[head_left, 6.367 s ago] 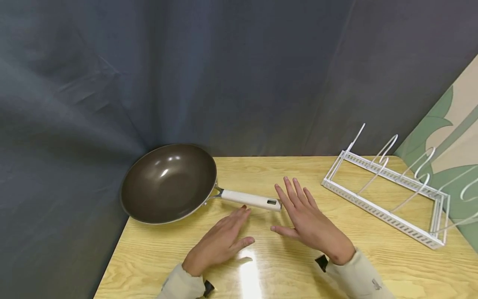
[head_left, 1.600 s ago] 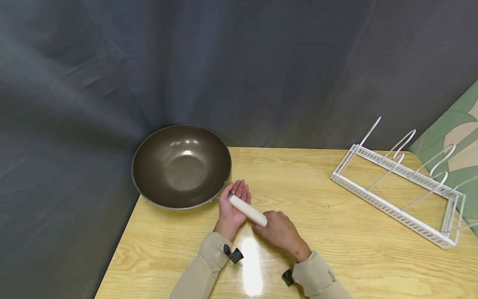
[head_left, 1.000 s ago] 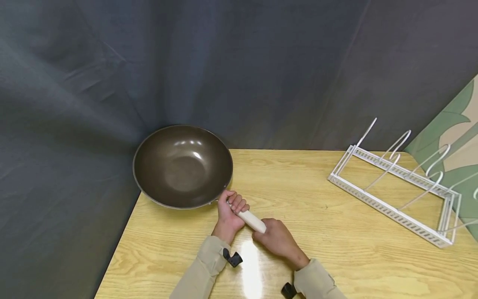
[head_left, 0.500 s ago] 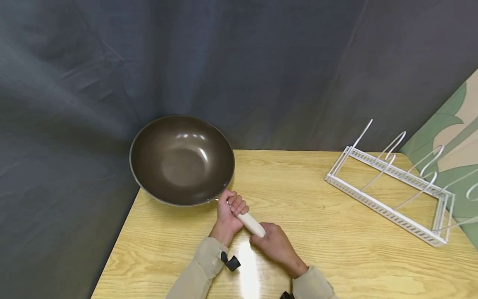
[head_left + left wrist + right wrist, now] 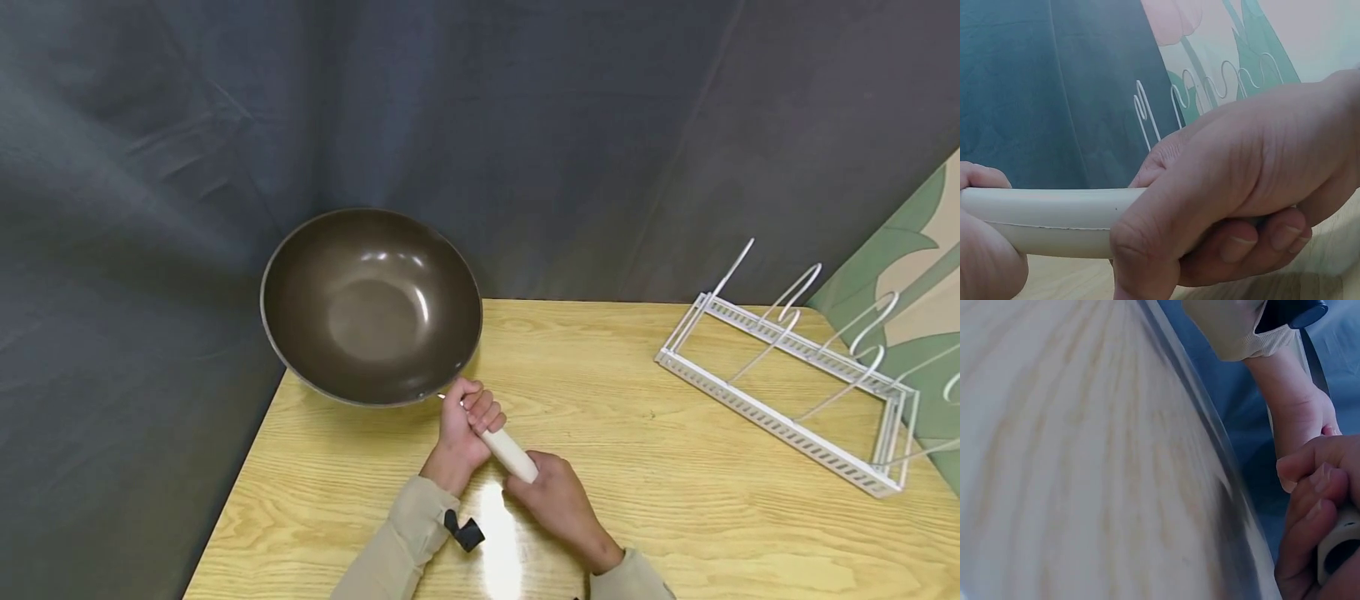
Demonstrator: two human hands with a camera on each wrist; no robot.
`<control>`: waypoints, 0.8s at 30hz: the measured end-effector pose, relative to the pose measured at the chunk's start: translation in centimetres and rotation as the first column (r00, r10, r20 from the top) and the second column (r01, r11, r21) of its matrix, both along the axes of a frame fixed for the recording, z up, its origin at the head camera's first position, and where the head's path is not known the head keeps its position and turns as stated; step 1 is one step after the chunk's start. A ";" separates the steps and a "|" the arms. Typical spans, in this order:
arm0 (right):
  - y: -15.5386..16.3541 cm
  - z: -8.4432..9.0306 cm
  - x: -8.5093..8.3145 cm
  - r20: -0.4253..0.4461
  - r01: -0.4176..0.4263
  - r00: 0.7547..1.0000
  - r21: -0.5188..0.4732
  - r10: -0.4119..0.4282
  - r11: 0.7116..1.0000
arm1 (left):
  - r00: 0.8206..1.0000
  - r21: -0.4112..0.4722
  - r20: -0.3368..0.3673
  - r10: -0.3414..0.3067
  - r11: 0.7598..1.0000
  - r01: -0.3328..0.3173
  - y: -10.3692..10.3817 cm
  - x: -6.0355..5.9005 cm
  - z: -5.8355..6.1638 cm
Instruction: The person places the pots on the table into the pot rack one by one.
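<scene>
A dark non-stick wok with a white handle hangs raised above the table's far left corner, its bowl tilted toward me. My left hand grips the handle close to the bowl. My right hand grips the handle's near end. In the left wrist view the handle runs across, with fingers of a hand wrapped round it. The right wrist view shows my curled fingers on the handle end and the left forearm beyond.
The wooden table carries a white wire pan rack at the far right. A dark grey curtain hangs behind and to the left. A green and beige patterned wall stands at the right edge.
The wok lay on the table with both hands open near it. Both hands then closed round the handle, and over the last second the wok has risen off the table.
</scene>
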State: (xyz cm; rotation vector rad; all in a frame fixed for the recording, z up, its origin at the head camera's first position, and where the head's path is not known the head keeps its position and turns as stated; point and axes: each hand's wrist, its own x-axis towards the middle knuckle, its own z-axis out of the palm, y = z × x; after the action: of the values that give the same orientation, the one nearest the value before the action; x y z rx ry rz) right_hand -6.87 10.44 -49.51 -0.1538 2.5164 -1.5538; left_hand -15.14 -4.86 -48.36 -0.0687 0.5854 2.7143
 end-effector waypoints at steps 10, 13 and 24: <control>0.3 1.3 0.8 0.012 0.054 0.998 -0.011 -0.054 0.998 | 0.999 -0.010 -0.008 -0.046 0.999 0.046 0.7 0.1 1.2; 0.3 1.3 1.2 0.022 0.061 0.998 -0.022 -0.061 0.998 | 0.998 -0.009 -0.022 -0.060 0.998 0.060 0.8 0.3 1.4; -0.1 1.6 2.2 0.048 0.134 0.990 -0.106 -0.129 0.985 | 0.988 -0.062 -0.104 -0.114 0.992 0.108 1.6 0.5 2.7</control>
State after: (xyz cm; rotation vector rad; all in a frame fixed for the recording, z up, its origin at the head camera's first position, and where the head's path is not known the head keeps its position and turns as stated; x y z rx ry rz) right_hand -4.63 10.38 -47.92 0.0304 2.4560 -1.7266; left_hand -14.61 -3.30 -45.67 0.0939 0.6757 2.6060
